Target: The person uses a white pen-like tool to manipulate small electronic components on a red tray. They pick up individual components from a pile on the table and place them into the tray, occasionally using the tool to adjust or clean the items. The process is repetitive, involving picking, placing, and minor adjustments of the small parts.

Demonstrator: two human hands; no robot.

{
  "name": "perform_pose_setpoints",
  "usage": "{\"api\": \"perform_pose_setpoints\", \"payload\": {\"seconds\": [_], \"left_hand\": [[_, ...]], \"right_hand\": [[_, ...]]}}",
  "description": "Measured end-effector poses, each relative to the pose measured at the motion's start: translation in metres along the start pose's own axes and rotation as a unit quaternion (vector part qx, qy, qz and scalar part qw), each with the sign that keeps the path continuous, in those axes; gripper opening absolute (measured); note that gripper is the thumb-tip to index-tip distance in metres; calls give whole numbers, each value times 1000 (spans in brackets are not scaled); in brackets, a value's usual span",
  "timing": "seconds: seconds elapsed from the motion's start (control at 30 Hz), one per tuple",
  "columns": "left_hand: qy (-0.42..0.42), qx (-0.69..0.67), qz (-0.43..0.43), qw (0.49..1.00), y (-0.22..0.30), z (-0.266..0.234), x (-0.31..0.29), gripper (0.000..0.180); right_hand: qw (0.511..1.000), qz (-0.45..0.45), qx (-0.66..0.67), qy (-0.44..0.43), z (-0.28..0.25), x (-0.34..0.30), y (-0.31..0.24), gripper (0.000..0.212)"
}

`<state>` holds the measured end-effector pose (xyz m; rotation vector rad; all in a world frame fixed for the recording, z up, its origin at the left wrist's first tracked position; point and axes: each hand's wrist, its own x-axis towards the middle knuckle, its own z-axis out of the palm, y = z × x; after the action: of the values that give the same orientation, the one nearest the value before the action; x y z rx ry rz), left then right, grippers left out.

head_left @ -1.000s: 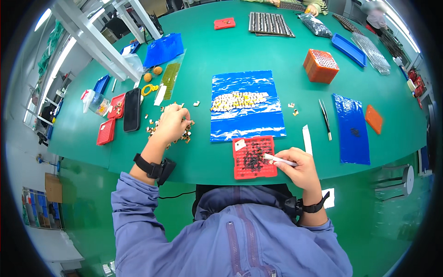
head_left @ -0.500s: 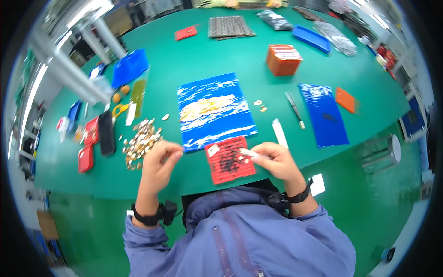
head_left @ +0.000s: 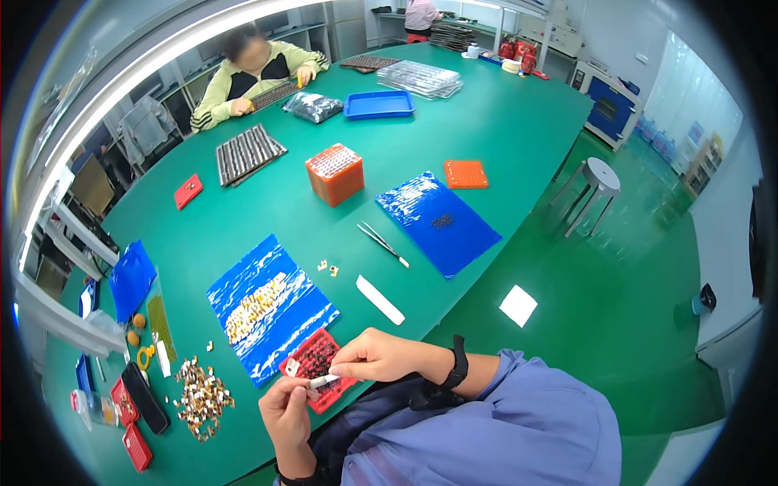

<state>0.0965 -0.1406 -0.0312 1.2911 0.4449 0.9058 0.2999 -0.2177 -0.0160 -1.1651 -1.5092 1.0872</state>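
My right hand (head_left: 379,356) grips a thin white tool (head_left: 324,379) whose tip points left. My left hand (head_left: 285,409) is pinched just below that tip, and what its fingers hold is too small to make out. Both hands hover over a small red gridded tray (head_left: 318,360) at the table's near edge. A blue sheet (head_left: 271,304) with rows of small tan parts lies just beyond the tray. A loose pile of the same tan parts (head_left: 201,398) lies to the left.
On the green table (head_left: 267,215) lie a white strip (head_left: 379,299), metal tweezers (head_left: 382,243), an orange box (head_left: 334,173), a second blue sheet (head_left: 438,220) and a flat orange tray (head_left: 465,173). Another person (head_left: 258,69) works at the far side. A stool (head_left: 598,180) stands at the right.
My left hand left the loose pile and came to the tool tip over the red tray. My head has turned, so the table now runs away to the upper right.
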Motion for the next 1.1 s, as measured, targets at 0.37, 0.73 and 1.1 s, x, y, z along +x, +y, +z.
{"api": "perform_pose_setpoints", "payload": {"seconds": [0.37, 0.73, 1.1], "left_hand": [[-96, -249, -106, 958, -10, -11, 11, 8], [-101, -292, -113, 944, -14, -13, 8, 9], [-74, -275, -128, 950, -16, -13, 6, 7]], "right_hand": [[998, -64, -23, 1, -4, 8, 2, 12], [998, 3, -41, -42, 0, 8, -3, 12], [999, -45, -2, -25, 0, 8, 3, 10]]}}
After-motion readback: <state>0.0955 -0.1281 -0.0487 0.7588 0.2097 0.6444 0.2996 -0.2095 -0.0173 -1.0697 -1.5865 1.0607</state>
